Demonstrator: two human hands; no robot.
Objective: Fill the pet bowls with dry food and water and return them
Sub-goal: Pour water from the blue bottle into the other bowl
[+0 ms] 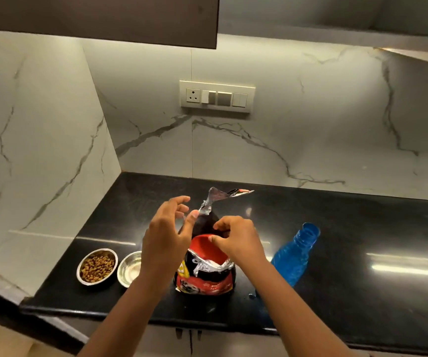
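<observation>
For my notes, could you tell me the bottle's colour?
The bottle is translucent blue, head view.

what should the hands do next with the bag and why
Probably fold the bag top shut. One bowl already holds kibble, the other bowl looks watered, and the left hand and right hand are both at the torn opening.

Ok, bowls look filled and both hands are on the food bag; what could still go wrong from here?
1. The blue bottle stands uncapped right beside the right hand; an elbow bump could tip it, and water already lies on the counter at its base.
2. The food bag is torn open and being handled at its top; it could topple and spill.
3. The kibble bowl and water bowl sit near the counter's front edge, under the left forearm.
</observation>
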